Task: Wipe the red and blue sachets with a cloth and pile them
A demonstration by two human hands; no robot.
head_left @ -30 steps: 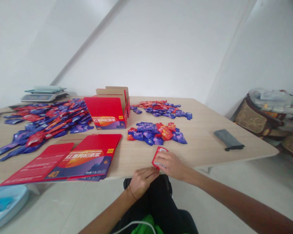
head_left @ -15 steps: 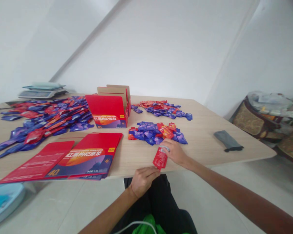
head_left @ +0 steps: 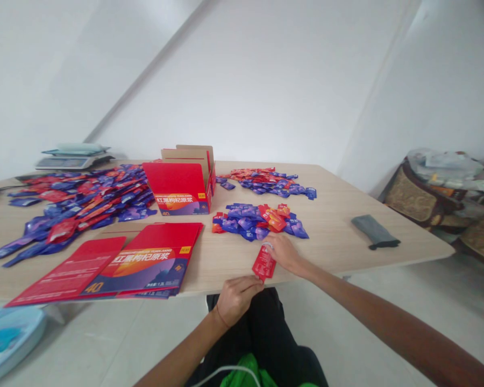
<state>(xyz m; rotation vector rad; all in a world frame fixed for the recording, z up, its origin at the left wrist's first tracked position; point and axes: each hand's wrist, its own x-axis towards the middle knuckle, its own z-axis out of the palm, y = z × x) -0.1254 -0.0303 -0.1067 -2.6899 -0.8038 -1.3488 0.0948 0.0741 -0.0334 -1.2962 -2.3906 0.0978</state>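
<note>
At the table's front edge, a red sachet (head_left: 263,262) lies between my two hands. My left hand (head_left: 237,297) pinches its narrow near end, fingers closed. My right hand (head_left: 283,252) grips its far end at the upper right, the fingers bent over it. Just beyond the right hand is a small pile of purple and orange-red sachets (head_left: 248,217). To the left of my hands lie flattened red and purple cartons (head_left: 139,263), stacked at the table edge. Behind them stands an open red carton (head_left: 176,185) with its brown flaps up.
A big heap of sachets (head_left: 92,199) covers the table's left side, with a scale (head_left: 72,160) behind it. Another sachet pile (head_left: 266,181) lies at the back. A grey pouch (head_left: 374,232) rests at right. A blue basin (head_left: 14,336) stands below left; patterned bags (head_left: 417,196) are beyond the right edge.
The view has shifted slightly. Both hands keep hold of the red sachet in nearly the same place, and the piles and cartons look unchanged.
</note>
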